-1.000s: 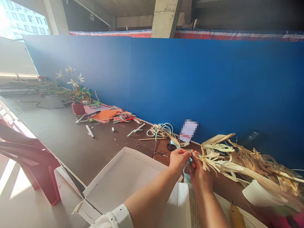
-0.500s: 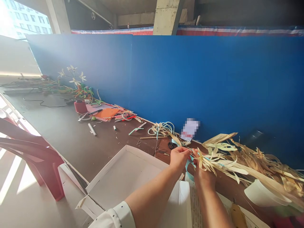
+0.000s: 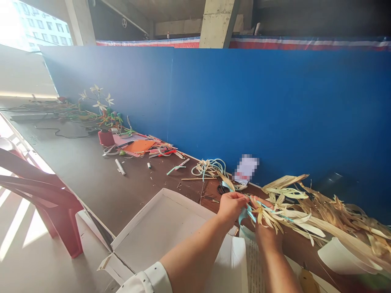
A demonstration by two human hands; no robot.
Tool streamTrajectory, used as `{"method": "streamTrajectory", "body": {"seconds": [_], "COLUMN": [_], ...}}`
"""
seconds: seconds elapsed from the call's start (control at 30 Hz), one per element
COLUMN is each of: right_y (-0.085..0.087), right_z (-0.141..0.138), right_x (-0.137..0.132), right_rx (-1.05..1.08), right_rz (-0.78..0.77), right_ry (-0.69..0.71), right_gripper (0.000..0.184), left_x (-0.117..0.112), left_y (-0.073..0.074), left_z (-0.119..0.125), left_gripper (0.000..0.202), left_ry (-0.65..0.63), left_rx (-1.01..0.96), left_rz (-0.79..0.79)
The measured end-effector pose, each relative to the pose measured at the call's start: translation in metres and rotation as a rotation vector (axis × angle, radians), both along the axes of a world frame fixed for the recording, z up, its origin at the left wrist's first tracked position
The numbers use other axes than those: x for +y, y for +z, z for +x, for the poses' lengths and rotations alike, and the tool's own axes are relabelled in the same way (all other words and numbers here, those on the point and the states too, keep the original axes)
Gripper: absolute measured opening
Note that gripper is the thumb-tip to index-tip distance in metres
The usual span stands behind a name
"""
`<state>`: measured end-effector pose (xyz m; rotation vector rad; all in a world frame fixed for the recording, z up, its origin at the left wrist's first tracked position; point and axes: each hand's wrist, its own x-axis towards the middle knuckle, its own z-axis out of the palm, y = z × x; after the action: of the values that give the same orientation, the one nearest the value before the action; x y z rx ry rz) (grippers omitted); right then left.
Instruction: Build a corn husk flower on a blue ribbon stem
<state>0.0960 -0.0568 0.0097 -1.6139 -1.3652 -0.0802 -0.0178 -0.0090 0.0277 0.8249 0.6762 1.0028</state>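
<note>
My left hand [image 3: 230, 206] is closed in a pinch on a light blue strip [image 3: 244, 213] just above the table's near edge. My right hand [image 3: 266, 234] is closed around the base of a pale husk flower [image 3: 269, 211], whose thin yellow petals fan out to the right. The two hands almost touch, and the blue strip runs between them. A heap of dried corn husks [image 3: 330, 211] lies just right of the flower.
A shallow white cardboard box [image 3: 159, 228] sits below my left arm. Black scissors [image 3: 221, 189], coiled strips [image 3: 210, 166], an orange sheet [image 3: 137, 146], a red cup [image 3: 106, 138] and a flower arrangement [image 3: 97, 101] line the blue partition [image 3: 244, 101]. A red plastic chair [image 3: 36, 191] stands left; a white bowl [image 3: 342, 254] at right.
Both hands stay together on the flower and strip; the right hand has dropped slightly and the flower's petals have turned a little. The view has shifted slightly.
</note>
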Motion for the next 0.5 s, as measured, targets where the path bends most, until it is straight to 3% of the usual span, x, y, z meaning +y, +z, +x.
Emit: {"method": "streamTrajectory", "body": {"seconds": [0.33, 0.5], "right_y": [0.0002, 0.0035], "right_z": [-0.0053, 0.002], "right_x": [-0.0041, 0.0029], "right_rx": [0.198, 0.023], "right_rz": [0.043, 0.076], "right_ry": [0.015, 0.074], "right_gripper": [0.038, 0.034], "left_x": [0.0007, 0.0051], "left_y": [0.005, 0.0018], "left_z": [-0.0049, -0.0055], "left_gripper": [0.012, 0.017], "left_ry": [-0.038, -0.049], "left_rx": [0.011, 0.018], "left_rz": [0.075, 0.033]}}
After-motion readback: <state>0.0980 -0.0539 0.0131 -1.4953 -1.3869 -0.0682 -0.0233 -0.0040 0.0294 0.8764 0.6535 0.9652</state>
